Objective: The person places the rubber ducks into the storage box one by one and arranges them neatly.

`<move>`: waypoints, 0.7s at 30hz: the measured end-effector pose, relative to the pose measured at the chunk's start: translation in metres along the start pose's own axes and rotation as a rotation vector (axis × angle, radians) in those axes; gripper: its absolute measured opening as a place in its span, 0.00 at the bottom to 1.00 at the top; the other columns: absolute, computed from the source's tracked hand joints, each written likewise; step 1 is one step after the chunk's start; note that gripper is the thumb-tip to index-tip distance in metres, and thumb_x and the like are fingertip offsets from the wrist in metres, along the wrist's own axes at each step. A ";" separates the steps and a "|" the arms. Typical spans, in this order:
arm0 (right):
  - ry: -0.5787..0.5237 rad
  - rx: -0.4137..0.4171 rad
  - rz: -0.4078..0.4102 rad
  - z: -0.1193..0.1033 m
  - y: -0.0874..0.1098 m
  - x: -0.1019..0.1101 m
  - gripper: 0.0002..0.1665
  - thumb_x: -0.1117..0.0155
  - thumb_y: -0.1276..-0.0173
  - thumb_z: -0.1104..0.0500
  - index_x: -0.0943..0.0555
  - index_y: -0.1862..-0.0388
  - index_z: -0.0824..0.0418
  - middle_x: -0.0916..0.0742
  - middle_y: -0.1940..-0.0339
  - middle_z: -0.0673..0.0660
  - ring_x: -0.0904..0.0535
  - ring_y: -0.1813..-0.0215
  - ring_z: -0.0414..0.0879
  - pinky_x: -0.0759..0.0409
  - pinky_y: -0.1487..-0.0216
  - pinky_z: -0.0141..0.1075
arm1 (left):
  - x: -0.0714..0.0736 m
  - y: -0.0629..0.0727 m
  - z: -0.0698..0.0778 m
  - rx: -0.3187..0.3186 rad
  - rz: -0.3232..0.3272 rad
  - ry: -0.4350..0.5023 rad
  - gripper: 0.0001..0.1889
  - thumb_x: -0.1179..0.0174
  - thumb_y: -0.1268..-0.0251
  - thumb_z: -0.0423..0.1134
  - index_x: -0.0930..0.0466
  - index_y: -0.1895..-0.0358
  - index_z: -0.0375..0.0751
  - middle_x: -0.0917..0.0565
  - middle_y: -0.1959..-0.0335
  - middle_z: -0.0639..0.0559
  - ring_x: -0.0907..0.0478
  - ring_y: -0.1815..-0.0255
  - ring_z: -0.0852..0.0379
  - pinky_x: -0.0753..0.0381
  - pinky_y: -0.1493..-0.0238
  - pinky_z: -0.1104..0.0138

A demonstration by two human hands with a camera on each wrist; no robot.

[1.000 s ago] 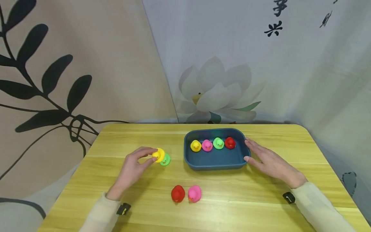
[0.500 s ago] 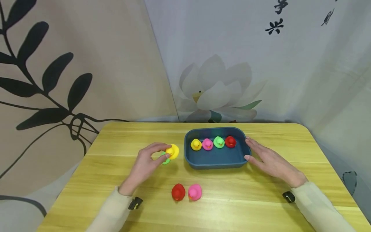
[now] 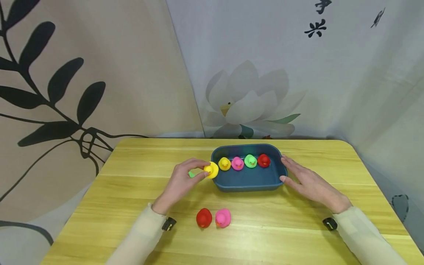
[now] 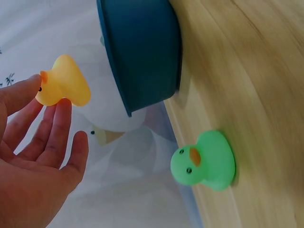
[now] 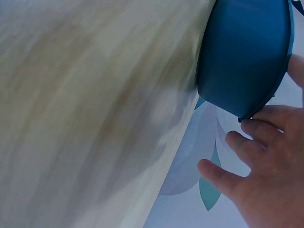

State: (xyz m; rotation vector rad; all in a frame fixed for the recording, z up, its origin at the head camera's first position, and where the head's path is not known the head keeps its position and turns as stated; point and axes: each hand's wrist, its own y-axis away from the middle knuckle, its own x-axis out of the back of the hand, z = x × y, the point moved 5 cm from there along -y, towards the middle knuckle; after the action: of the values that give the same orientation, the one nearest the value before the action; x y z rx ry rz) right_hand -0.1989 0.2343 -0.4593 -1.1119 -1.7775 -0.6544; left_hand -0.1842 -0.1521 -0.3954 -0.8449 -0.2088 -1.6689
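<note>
Between its thumb and fingertips my left hand [image 3: 182, 182] pinches a yellow rubber duck [image 3: 212, 170], held up at the left rim of a dark blue tray [image 3: 246, 182]. In the left wrist view the held duck [image 4: 71, 85] is apart from the tray wall. Inside the tray, a yellow duck [image 3: 224, 164], a pink duck [image 3: 237, 163], a green duck [image 3: 250, 161] and a red duck [image 3: 264, 161] form a row. My right hand [image 3: 309, 186] touches the tray's right end with extended fingers. Behind my left hand, a green duck [image 4: 213, 161] stands on the table, mostly hidden in the head view.
Nearer me on the wooden table [image 3: 271, 235] sit a red duck [image 3: 204, 218] and a pink duck [image 3: 223, 218], side by side, in front of the tray. A printed curtain [image 3: 132, 73] hangs behind the table's back edge.
My left hand has carried the yellow duck rightward, from beside the green duck on the table to the tray's left rim. My right hand has stayed at the tray's right end.
</note>
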 end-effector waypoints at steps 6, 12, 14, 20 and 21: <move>0.004 0.001 0.003 -0.001 0.000 0.000 0.47 0.49 0.19 0.34 0.44 0.15 0.62 0.43 0.14 0.59 0.43 0.18 0.63 0.38 0.24 0.61 | -0.013 -0.008 -0.001 -0.022 -0.028 -0.001 0.17 0.25 0.38 0.34 0.11 0.46 0.41 0.12 0.50 0.51 0.16 0.47 0.52 0.18 0.41 0.51; 0.001 -0.001 -0.001 -0.001 0.000 0.000 0.47 0.48 0.19 0.36 0.45 0.15 0.61 0.43 0.14 0.58 0.43 0.18 0.62 0.38 0.24 0.61 | -0.027 -0.015 -0.003 -0.022 -0.063 -0.021 0.16 0.25 0.38 0.34 0.11 0.46 0.40 0.12 0.50 0.48 0.16 0.46 0.49 0.17 0.43 0.49; 0.000 -0.004 -0.004 0.000 0.000 0.000 0.46 0.47 0.19 0.36 0.45 0.15 0.61 0.43 0.14 0.58 0.43 0.18 0.62 0.38 0.24 0.61 | -0.031 -0.017 -0.003 -0.032 -0.072 -0.046 0.16 0.25 0.38 0.34 0.11 0.46 0.39 0.12 0.50 0.48 0.16 0.47 0.49 0.17 0.43 0.50; 0.000 -0.005 -0.006 0.000 0.000 0.000 0.47 0.48 0.19 0.35 0.45 0.15 0.61 0.43 0.14 0.58 0.43 0.18 0.62 0.39 0.24 0.61 | -0.040 -0.022 -0.003 -0.057 -0.104 -0.129 0.16 0.26 0.37 0.37 0.11 0.46 0.41 0.12 0.48 0.48 0.17 0.45 0.48 0.18 0.40 0.53; -0.001 -0.005 -0.006 0.000 0.000 0.000 0.47 0.49 0.19 0.35 0.45 0.15 0.61 0.43 0.14 0.58 0.43 0.18 0.62 0.39 0.24 0.61 | -0.041 -0.022 -0.004 -0.059 -0.109 -0.138 0.16 0.26 0.36 0.38 0.11 0.46 0.41 0.12 0.48 0.48 0.17 0.45 0.48 0.18 0.39 0.53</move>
State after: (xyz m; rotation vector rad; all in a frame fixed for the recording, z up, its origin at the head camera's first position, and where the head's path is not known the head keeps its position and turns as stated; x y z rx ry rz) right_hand -0.1991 0.2340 -0.4588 -1.1106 -1.7816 -0.6628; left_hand -0.2041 -0.1161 -0.4168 -1.0096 -0.3062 -1.7259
